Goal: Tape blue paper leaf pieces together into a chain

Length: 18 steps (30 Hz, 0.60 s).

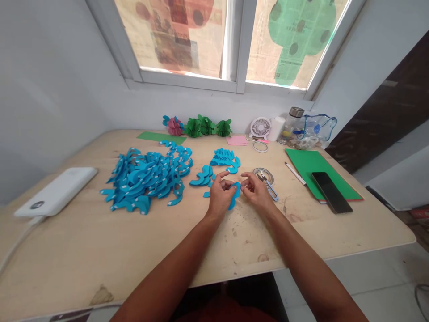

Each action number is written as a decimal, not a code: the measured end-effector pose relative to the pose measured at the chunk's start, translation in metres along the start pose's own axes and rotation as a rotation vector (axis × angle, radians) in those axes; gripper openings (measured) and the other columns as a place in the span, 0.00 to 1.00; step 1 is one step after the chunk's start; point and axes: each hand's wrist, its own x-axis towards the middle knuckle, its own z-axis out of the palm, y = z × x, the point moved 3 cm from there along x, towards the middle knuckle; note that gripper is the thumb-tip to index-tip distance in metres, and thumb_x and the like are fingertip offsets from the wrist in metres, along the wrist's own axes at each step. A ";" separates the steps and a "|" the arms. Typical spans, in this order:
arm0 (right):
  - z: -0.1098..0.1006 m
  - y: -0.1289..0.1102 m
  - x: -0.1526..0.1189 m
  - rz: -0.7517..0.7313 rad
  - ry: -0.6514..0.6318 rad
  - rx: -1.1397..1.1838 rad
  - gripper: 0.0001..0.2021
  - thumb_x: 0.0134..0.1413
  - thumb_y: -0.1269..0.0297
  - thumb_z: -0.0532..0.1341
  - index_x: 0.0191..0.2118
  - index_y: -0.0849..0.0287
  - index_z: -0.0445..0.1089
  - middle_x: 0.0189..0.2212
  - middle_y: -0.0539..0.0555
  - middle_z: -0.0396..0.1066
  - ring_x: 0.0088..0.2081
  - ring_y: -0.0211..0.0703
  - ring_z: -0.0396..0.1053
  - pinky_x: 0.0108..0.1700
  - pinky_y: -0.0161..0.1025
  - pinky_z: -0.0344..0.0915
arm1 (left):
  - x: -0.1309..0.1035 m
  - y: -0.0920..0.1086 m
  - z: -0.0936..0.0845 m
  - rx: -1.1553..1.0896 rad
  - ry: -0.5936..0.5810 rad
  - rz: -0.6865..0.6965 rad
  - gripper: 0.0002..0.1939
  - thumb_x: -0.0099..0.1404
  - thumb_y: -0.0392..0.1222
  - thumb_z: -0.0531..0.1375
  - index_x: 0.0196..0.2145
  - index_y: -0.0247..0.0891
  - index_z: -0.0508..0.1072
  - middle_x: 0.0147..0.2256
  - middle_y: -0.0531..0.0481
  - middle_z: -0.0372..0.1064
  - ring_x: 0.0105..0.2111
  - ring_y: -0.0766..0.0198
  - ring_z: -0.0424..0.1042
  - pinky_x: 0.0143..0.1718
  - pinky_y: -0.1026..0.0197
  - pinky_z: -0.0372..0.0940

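Between my hands, near the middle of the table, is a curved blue paper piece. My left hand pinches it from the left side. My right hand is at its upper right, thumb and fingertips pressed together close to the paper's edge; anything between them is too small to make out. Just beyond my hands stand folded blue papers, with a smaller blue group to their left. A large heap of blue curved pieces with small white patches covers the left middle of the table.
A power bank lies at the left. Scissors, a pen, green sheets and a phone are at the right. Green paper shapes, a small fan and a bottle line the back.
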 end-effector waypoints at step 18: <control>0.001 -0.011 -0.002 0.009 -0.030 0.015 0.10 0.48 0.67 0.56 0.37 0.61 0.70 0.32 0.53 0.71 0.25 0.33 0.63 0.26 0.31 0.58 | 0.002 -0.001 -0.004 -0.003 0.077 0.022 0.27 0.48 0.34 0.61 0.48 0.37 0.64 0.26 0.54 0.69 0.23 0.69 0.67 0.24 0.68 0.61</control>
